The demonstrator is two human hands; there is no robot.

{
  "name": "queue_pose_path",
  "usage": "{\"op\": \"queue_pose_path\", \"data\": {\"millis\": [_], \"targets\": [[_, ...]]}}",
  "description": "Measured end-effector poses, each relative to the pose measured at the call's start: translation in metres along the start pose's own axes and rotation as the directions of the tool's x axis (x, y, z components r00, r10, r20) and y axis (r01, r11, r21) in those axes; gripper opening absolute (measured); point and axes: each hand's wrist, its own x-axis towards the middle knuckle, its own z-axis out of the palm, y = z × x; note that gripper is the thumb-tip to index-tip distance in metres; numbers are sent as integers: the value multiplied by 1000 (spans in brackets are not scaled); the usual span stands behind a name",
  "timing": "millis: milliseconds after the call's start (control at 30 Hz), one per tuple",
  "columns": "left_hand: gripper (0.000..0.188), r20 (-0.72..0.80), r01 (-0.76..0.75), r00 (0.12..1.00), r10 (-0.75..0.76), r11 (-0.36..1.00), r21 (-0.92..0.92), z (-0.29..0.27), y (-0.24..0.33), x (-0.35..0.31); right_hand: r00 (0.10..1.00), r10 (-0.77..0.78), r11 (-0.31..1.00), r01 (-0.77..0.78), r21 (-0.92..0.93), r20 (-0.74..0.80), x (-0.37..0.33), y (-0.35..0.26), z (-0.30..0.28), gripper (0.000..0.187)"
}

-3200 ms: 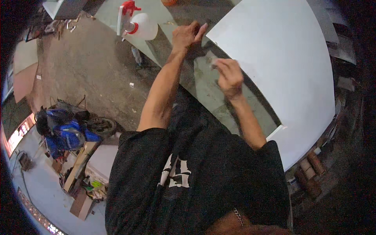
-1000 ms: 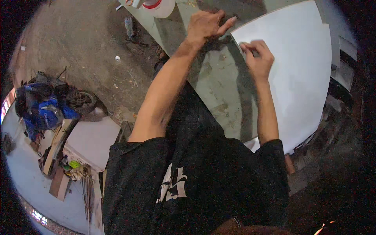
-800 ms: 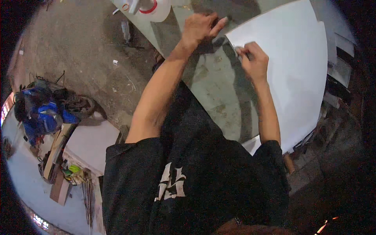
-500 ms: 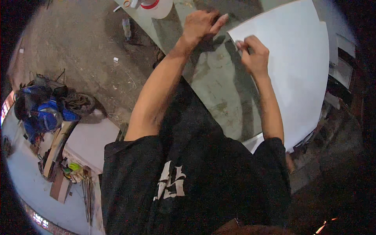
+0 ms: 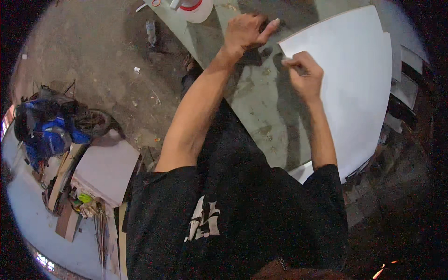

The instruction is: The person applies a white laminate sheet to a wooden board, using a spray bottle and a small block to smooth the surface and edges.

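My left hand (image 5: 245, 33) hovers over a grey-green work surface (image 5: 261, 114), its fingers curled under and its thumb stretched out to the right. Whatever lies inside those fingers is hidden. Just right of it and closer to my body, my right hand (image 5: 306, 75) is closed in a pinch. A small pale bit shows at its fingertips, too small to name. Beneath and beside that hand lies a large white board (image 5: 352, 88) with a curved outer edge. Its pointed far-left corner is close to my right fingertips; I cannot tell whether they touch.
A white container with a red ring (image 5: 198, 11) stands at the surface's far left. On the floor are a plastic bottle (image 5: 150, 32) and scraps. Farther left sit a blue-and-black motorbike (image 5: 56, 133), a pale panel (image 5: 107, 168) and board offcuts (image 5: 68, 224). Dark clutter borders the right side.
The whole view has shifted slightly. My right hand has come a little toward my body, away from the board's corner. My left hand keeps its curled shape with the thumb out.
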Motion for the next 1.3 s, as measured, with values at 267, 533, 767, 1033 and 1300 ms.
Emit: {"op": "queue_pose_path", "data": {"millis": [267,533,767,1033,1300], "targets": [[54,28,21,999,-24,994,108,5,-4,0,985,166,982,-170,-86,-51,-5,-8,-7,10],[53,63,49,997,-53,997,59,4,-7,2,998,68,981,-70,-179,-16,14,-3,-1,8],[55,-34,-9,999,13,991,135,7,-5,1,999,29,997,-27,-66,16,16,0,-6,12],[55,11,20,1000,-21,996,89,10,-6,1,995,-23,984,40,-175,100,8,9,-11,17],[53,-10,5,1000,-5,1000,-6,7,-10,0,994,-50,984,67,-166,102,6,13,-12,18]]}}
